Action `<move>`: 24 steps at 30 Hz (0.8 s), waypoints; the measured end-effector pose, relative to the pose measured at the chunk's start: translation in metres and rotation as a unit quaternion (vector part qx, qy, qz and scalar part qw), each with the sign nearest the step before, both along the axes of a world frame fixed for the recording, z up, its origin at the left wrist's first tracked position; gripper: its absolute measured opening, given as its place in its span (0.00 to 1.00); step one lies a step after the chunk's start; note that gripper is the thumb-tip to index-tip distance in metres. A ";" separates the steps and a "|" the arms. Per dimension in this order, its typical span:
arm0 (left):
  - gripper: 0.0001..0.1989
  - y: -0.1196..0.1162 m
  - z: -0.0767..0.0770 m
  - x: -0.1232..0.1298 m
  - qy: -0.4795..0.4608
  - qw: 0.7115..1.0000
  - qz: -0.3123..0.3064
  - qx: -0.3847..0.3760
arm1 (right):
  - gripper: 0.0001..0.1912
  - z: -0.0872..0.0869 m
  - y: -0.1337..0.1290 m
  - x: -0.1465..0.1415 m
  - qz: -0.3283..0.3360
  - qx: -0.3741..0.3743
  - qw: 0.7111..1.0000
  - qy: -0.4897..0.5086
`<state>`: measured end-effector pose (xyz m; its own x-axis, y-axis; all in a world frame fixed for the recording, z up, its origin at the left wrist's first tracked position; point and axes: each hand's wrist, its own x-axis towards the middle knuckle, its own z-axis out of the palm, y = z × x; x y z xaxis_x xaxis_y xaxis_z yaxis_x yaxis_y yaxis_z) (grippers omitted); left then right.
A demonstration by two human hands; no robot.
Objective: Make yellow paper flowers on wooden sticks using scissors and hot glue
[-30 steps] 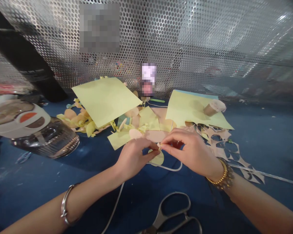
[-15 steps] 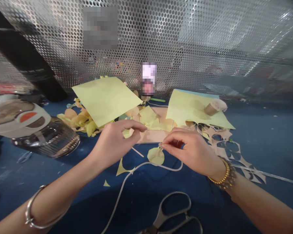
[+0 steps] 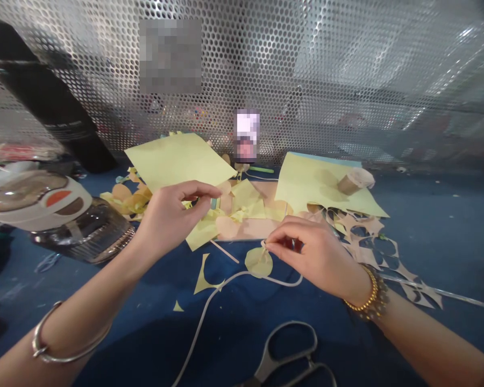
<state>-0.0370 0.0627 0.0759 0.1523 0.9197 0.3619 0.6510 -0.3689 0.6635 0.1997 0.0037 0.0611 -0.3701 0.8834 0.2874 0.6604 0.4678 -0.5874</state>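
Note:
My right hand pinches a small pale strip between thumb and forefinger. Its lower part lies over a yellow-green paper circle on the blue table; whether the two are joined I cannot tell. My left hand hovers above the paper scraps, thumb and forefinger curved with a small gap, and nothing visible between them. Just beyond its fingertips are folded yellow paper pieces on a pale pink sheet. A thin pale stick rests between the hands.
Scissors lie at the near edge, beside a white cable. A clear bottle stands at left. Yellow sheets and a tape roll are farther back, cut-out scraps at right. Perforated metal closes the back.
My left hand has moved left and slightly away from me, uncovering more paper pieces. My right hand stays at the circle, still pinching the strip. The whole view has shifted slightly.

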 end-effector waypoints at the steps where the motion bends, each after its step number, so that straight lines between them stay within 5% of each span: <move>1: 0.09 0.000 0.001 0.000 -0.001 1.000 0.004 0.002 | 0.04 0.000 0.000 0.000 -0.002 -0.001 1.000 0.001; 17: 0.11 0.000 -0.007 0.002 0.038 0.997 -0.042 -0.059 | 0.03 -0.005 -0.001 0.003 -0.023 -0.011 1.000 0.013; 24: 0.10 -0.017 -0.012 0.022 0.029 0.983 -0.151 -0.099 | 0.05 0.009 0.001 0.003 -0.031 -0.010 0.999 0.013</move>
<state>-0.0146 0.0462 0.0641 0.4442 0.8808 0.1639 0.5703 -0.4191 0.7065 0.2023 0.0049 0.0696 -0.3066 0.9103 0.2781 0.6717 0.4140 -0.6144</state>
